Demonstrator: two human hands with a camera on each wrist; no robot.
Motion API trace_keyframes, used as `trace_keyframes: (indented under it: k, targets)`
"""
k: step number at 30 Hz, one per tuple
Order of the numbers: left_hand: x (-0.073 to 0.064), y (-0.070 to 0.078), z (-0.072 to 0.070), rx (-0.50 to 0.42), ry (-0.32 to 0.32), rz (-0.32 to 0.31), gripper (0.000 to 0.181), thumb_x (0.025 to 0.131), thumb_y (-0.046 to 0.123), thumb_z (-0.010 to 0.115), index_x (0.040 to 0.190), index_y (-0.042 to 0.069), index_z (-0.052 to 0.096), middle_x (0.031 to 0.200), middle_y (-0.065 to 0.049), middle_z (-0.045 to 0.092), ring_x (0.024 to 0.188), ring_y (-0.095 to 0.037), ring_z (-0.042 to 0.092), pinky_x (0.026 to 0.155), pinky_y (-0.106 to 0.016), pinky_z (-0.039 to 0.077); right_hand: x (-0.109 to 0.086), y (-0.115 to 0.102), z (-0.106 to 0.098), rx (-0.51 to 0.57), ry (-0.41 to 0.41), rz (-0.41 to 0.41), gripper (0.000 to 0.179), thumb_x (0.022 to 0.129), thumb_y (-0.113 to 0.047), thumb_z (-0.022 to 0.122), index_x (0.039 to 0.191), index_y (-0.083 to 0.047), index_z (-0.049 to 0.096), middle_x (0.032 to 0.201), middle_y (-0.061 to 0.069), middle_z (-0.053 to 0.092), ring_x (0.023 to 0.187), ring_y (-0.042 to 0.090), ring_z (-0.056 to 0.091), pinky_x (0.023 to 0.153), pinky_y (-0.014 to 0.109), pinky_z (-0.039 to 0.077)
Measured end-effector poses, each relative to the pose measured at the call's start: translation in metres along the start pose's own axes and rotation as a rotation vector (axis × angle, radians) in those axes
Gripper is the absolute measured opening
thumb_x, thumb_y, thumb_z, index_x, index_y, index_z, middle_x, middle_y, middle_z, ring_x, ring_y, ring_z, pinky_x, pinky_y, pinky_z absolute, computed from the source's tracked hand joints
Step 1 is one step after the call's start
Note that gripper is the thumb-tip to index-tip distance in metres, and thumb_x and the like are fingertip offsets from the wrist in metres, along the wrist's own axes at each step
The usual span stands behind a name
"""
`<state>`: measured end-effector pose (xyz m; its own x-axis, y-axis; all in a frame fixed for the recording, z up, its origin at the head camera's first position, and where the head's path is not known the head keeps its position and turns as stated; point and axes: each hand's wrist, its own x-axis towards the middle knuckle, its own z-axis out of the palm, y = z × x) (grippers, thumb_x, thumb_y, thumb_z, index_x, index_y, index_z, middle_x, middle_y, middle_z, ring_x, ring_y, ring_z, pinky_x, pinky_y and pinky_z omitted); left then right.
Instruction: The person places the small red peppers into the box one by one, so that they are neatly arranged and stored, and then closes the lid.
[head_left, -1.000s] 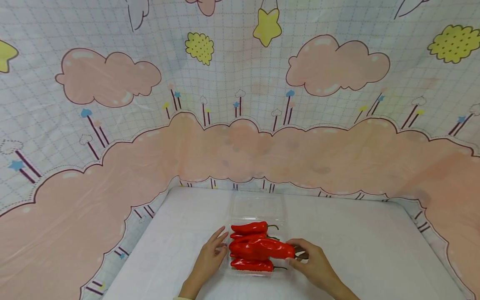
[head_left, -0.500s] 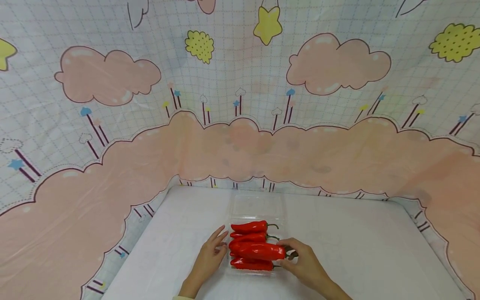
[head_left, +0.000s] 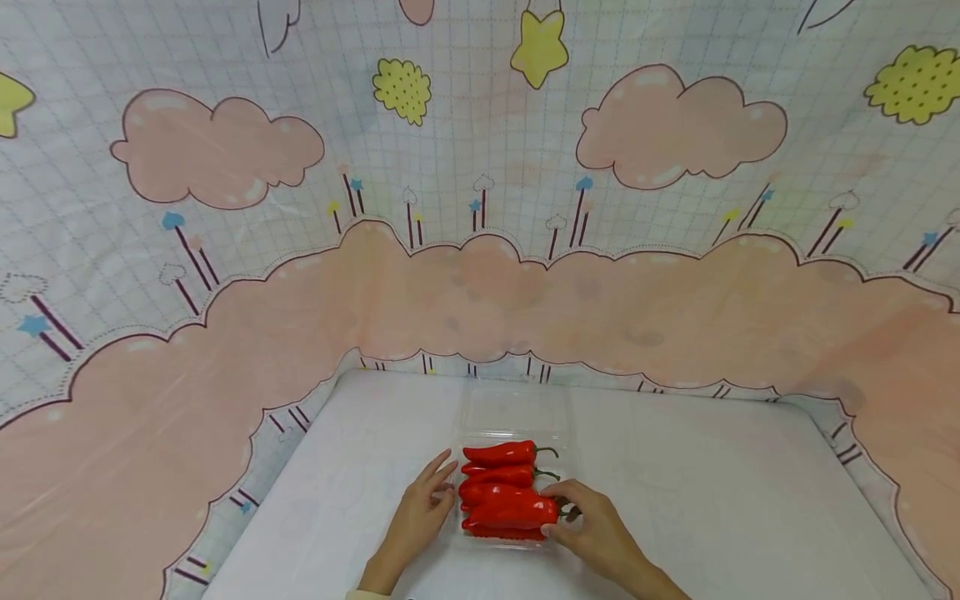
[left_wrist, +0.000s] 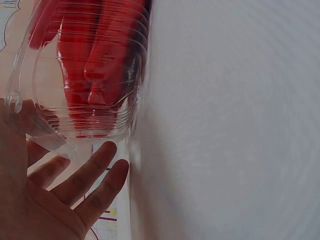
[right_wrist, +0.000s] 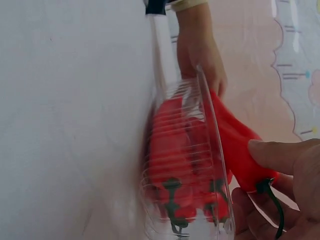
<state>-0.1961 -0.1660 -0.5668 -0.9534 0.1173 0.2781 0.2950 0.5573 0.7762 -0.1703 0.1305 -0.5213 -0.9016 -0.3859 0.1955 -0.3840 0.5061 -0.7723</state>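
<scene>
In the head view, a clear plastic box (head_left: 502, 544) holds several red peppers (head_left: 498, 454) lying side by side with green stems to the right. My right hand (head_left: 600, 529) pinches one red pepper (head_left: 512, 512) by its stem end, above the near part of the row. The right wrist view shows thumb and fingers around that pepper (right_wrist: 237, 150), which is tilted over the box rim. At the box's left side lies my left hand (head_left: 420, 517), fingers extended. In the left wrist view its fingers are spread by the end wall of the box (left_wrist: 95, 120); the thumb is partly hidden.
The box's clear lid (head_left: 516, 412) lies folded open toward the back. A white tabletop (head_left: 697, 467) surrounds the box. Behind and at the sides hangs a cloth (head_left: 480, 292) printed with clouds and stars.
My right hand has moved left and slightly nearer with its pepper, bringing it over the near peppers in the box. My left hand has stayed at the box's left side.
</scene>
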Motion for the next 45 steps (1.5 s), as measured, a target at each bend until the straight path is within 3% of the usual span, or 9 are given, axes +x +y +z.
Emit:
trace_keyframes:
  k: [7,18,26,29,36,40,45]
  targets:
    - [0.001,-0.001,0.000,0.006,-0.010,-0.003,0.045,0.090,0.002,0.060,0.135,0.004,0.058,0.151,-0.005,0.047,0.099,-0.019,0.070,0.082,-0.021,0.058,0.001,-0.001,0.009,-0.057,0.014,-0.061,0.041,0.078,-0.014,0.080,0.116,-0.019,0.065,0.111,-0.006,0.067,0.091,0.003,0.060,0.076,0.022,0.057]
    - [0.000,0.001,-0.001,0.009,-0.021,-0.001,0.045,0.091,0.003,0.060,0.136,0.003,0.057,0.152,-0.007,0.046,0.100,-0.021,0.070,0.081,-0.021,0.058,0.001,0.000,0.015,-0.107,-0.034,0.011,0.042,0.078,-0.024,0.081,0.117,-0.022,0.066,0.115,-0.007,0.067,0.097,0.008,0.061,0.079,0.022,0.057]
    - [0.000,0.000,-0.001,0.009,-0.012,0.001,0.045,0.090,0.003,0.060,0.135,0.003,0.058,0.152,-0.006,0.047,0.099,-0.020,0.071,0.081,-0.021,0.059,0.001,0.001,0.014,-0.095,-0.057,0.033,0.039,0.080,-0.026,0.080,0.116,-0.023,0.065,0.116,-0.006,0.067,0.105,0.016,0.064,0.090,0.040,0.058]
    - [0.000,0.000,-0.001,0.010,-0.015,0.000,0.045,0.090,0.003,0.060,0.135,0.002,0.058,0.152,-0.007,0.047,0.100,-0.021,0.070,0.080,-0.021,0.058,0.001,0.000,0.012,-0.077,-0.051,0.025,0.039,0.081,-0.023,0.079,0.117,-0.022,0.065,0.117,-0.005,0.067,0.105,0.020,0.064,0.089,0.040,0.058]
    - [0.002,0.001,-0.001,0.037,-0.018,0.000,0.045,0.091,0.004,0.060,0.136,0.003,0.058,0.152,-0.007,0.047,0.100,-0.020,0.070,0.081,-0.021,0.058,0.002,-0.005,-0.002,-0.057,0.074,0.025,0.035,0.084,-0.013,0.076,0.117,-0.016,0.065,0.114,-0.001,0.070,0.100,0.023,0.065,0.086,0.035,0.059]
    - [0.002,0.001,-0.001,0.037,-0.020,-0.002,0.045,0.091,0.004,0.060,0.135,0.003,0.058,0.152,-0.007,0.047,0.100,-0.020,0.070,0.082,-0.021,0.058,0.005,-0.007,-0.011,-0.018,0.157,0.067,0.032,0.085,-0.013,0.075,0.115,-0.019,0.066,0.110,-0.004,0.070,0.099,0.023,0.065,0.087,0.035,0.058]
    - [0.002,0.000,-0.001,0.021,-0.022,-0.009,0.045,0.090,0.004,0.060,0.135,0.003,0.058,0.152,-0.007,0.047,0.100,-0.020,0.070,0.082,-0.021,0.058,0.009,-0.005,-0.022,-0.022,0.244,0.056,0.032,0.085,-0.012,0.075,0.113,-0.022,0.067,0.107,-0.007,0.070,0.097,0.019,0.066,0.087,0.028,0.057]
